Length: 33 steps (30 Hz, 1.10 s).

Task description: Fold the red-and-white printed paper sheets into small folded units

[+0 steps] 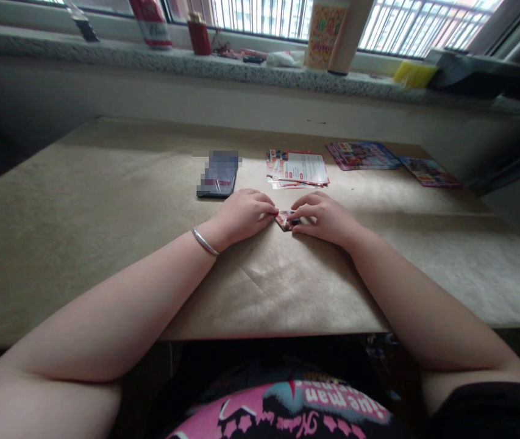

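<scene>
A small folded piece of printed paper (pixel 285 221), red, white and dark, lies on the table between my hands. My left hand (pixel 249 212) pinches its left corner, fingers together; a silver bangle sits on that wrist. From the other side, my right hand (pixel 321 218) has its thumb and fingers on the paper's right part, covering some of it. Just beyond my left hand is a dark phone (pixel 218 175), partly blurred out. Behind the paper rests a loose pile of white and red printed sheets (pixel 305 168).
Colourful printed packets (pixel 364 155) lie at the back right, with another stack (pixel 430 171) beside them. On the stone windowsill (pixel 241 68) stand a red lighter-shaped object (pixel 199 33), a patterned cup (pixel 325 33), a yellow item (pixel 415 74) and a grey box (pixel 474 73).
</scene>
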Each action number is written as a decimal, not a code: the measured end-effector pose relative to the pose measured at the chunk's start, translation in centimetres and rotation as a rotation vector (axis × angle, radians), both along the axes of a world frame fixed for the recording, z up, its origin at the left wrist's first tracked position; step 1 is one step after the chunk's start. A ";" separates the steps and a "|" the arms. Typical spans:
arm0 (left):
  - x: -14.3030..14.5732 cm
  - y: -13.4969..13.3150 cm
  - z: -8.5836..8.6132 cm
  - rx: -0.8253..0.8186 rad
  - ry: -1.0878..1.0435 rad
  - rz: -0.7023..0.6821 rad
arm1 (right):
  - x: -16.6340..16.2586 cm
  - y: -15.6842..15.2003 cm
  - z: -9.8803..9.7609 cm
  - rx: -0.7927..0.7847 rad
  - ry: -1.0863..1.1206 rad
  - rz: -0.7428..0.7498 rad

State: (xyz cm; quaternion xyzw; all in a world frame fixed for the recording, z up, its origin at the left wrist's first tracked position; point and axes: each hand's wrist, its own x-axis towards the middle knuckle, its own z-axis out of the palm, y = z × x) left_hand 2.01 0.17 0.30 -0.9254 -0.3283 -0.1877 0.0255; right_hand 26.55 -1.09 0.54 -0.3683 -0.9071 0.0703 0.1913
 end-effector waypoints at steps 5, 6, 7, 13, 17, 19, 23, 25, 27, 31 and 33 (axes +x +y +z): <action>-0.1 -0.2 0.0 0.069 0.020 0.027 | -0.6 -0.8 0.9 0.056 -0.095 -0.007; -0.1 -0.2 0.1 0.081 0.027 0.026 | -0.6 -0.9 1.0 0.065 -0.113 -0.010; -0.1 -0.2 0.2 0.087 0.037 0.020 | -0.7 -1.0 1.1 0.077 -0.128 -0.016; 0.0 -0.2 0.5 0.056 0.066 0.029 | -0.9 -1.3 1.3 0.130 -0.184 -0.102; 0.0 -0.2 0.6 0.032 0.076 0.044 | -1.2 -1.2 1.0 0.118 -0.186 -0.182; 0.1 -0.2 0.5 0.018 0.067 0.047 | -1.4 -1.2 0.8 0.109 -0.174 -0.220; 0.2 -0.1 0.1 -0.078 -0.013 0.094 | -1.6 -1.1 0.5 0.046 -0.109 -0.282; 0.3 0.0 -0.2 -0.141 -0.066 0.122 | -1.6 -1.0 0.3 -0.010 -0.054 -0.300; 0.3 0.0 -0.3 -0.180 -0.088 0.127 | -1.5 -0.9 0.1 -0.058 -0.010 -0.305; 0.3 0.0 -0.2 -0.195 -0.078 0.096 | -1.4 -0.7 -0.4 -0.092 0.045 -0.302; 0.2 0.0 -0.2 -0.189 -0.087 0.075 | -1.4 -0.6 -0.6 -0.100 0.092 -0.307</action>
